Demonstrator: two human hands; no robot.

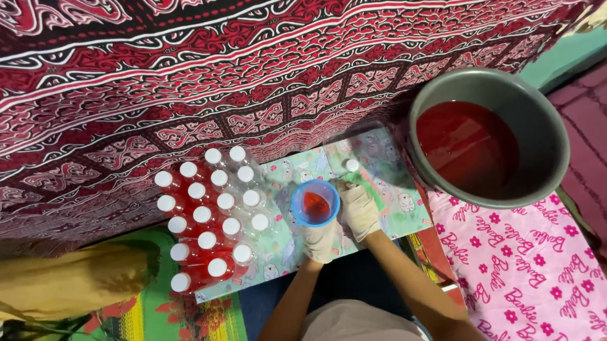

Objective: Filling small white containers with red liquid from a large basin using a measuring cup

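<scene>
A small blue plastic funnel-cup point(315, 203) with red liquid in it sits near the middle of the view, on a pastel printed mat point(390, 215) laid on the floor. The left hand point(322, 241), in a pale glove, has its grip closed on the cup's rim at about 5 o'clock. The right hand point(360, 208), also gloved, sits at 3 o'clock of the cup, its grip closed around a clear plastic bottle with a white cap point(352, 167) that lies tilted toward 12 o'clock.

At 9 o'clock stands a tight cluster of capped bottles filled with red liquid point(206, 221), so much of the filling looks done. At 2 o'clock a dark grey round basin point(551, 127) holds a good deal of red liquid, so more seems left to bottle. A pink printed cloth point(531, 269) lies at 4 o'clock, and a red patterned batik cloth point(185, 70) spans 12 o'clock.
</scene>
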